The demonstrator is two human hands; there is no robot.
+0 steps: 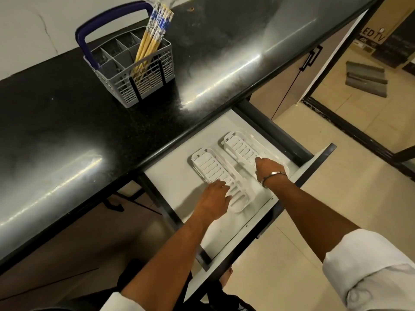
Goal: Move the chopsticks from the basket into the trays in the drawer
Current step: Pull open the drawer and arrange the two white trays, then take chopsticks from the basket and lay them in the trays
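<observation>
Several yellow chopsticks [152, 39] with blue-and-white tops stand bundled in the front right compartment of a grey plastic basket [125, 72] with a blue handle, on the black counter. Below the counter an open drawer [179, 176] holds two white slotted trays side by side, both bare of chopsticks. My left hand [215, 196] rests with straight fingers on the near part of the left tray [211, 167]. My right hand [269, 169], with a metal bracelet on the wrist, lies over the near end of the right tray [240, 147]; its fingers are hidden under the hand.
The black polished counter [112, 131] runs diagonally across the view, with the basket at its back. The drawer's dark front rail [314, 162] juts out to the right. Beyond lie a tiled floor [292, 243], cabinet doors and grey ridged pieces [366, 77] on the floor.
</observation>
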